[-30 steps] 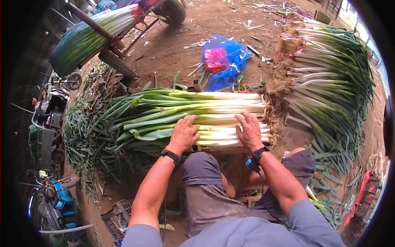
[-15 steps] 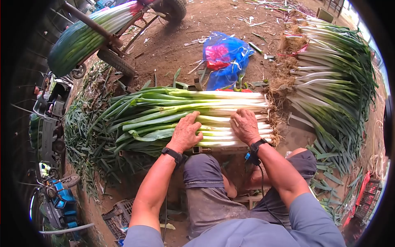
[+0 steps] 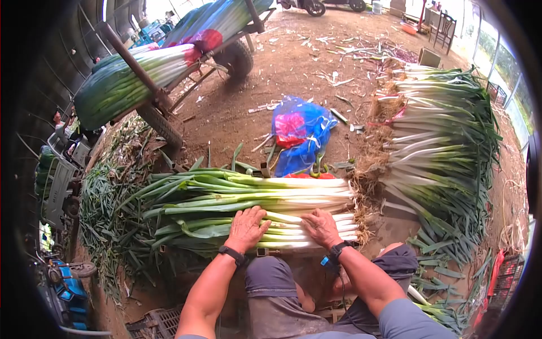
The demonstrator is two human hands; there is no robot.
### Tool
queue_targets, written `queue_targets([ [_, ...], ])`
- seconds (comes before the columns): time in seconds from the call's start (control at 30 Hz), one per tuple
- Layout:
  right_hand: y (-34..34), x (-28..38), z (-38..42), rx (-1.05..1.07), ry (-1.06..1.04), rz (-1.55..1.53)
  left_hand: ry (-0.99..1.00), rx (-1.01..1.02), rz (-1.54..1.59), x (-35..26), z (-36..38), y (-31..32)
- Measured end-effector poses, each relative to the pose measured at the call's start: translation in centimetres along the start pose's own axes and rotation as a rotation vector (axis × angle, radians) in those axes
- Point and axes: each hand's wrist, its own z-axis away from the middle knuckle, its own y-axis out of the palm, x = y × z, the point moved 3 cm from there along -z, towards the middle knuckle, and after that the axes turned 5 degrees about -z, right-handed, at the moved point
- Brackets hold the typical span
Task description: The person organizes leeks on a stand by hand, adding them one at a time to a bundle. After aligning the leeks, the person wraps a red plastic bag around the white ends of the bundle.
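Here, at the far left, loose dark-green trimmed leaves [image 3: 107, 226] lie heaped on the ground beside some blue machinery [image 3: 65, 288] that I can only half make out at the dark edge of the view. Next comes the flat row of long leeks with white stalks and green tops [image 3: 254, 200], laid side by side in front of my knees, tops to the left and hairy roots to the right. My left hand [image 3: 247, 228] lies flat on the stalks where green turns to white, fingers spread and pressing down, pinching nothing. My right hand [image 3: 320, 227] rests just beside it on the white stalks, palm down, fingers splayed, likewise gripping nothing. I judge this to be the levelling step: I am patting the row even. The next move, I think, calls for keeping both palms flat and squaring the root ends without rolling stalks over one another.

Beyond the row sits a crumpled blue and red plastic bag [image 3: 299, 133] on bare brown packed earth [image 3: 237, 107] strewn with scraps. Above left, a wheeled metal cart loaded with leek bundles [image 3: 152, 70] stands tilted. To the right, a big pile of untrimmed leeks [image 3: 446, 141] spreads well apart from my row
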Motion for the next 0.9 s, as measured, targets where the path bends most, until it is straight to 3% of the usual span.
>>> queue_targets([
  [0.1, -0.2, 0.2, 0.1, 0.023, 0.003, 0.030, -0.094, -0.012, 0.010, 0.7, -0.3, 0.4],
  [0.33, 0.0, 0.6, 1.0, -0.111, 0.062, 0.090, 0.065, -0.094, -0.106, 0.0, -0.5, -2.6],
  [0.47, -0.3, 1.1, 1.1, -0.102, 0.069, 0.118, -0.073, -0.014, -0.116, 1.5, 0.1, -1.0],
  [0.6, -0.8, 1.3, 2.7, -0.066, 0.063, 0.093, -0.060, -0.156, -0.081, -0.1, 2.2, -2.0],
  [0.7, -1.2, 0.8, 2.3, -0.048, 0.045, 0.050, -0.036, -0.149, -0.125, 0.4, 2.1, -1.4],
  [0.77, -1.2, 0.5, 2.1, -0.128, 0.204, -0.048, -0.035, -0.146, -0.116, 0.2, 2.6, -1.3],
  [0.9, -1.8, 1.4, -0.6, -0.251, 0.025, 0.176, -0.039, -0.130, -0.171, -0.1, 2.1, -1.4],
])
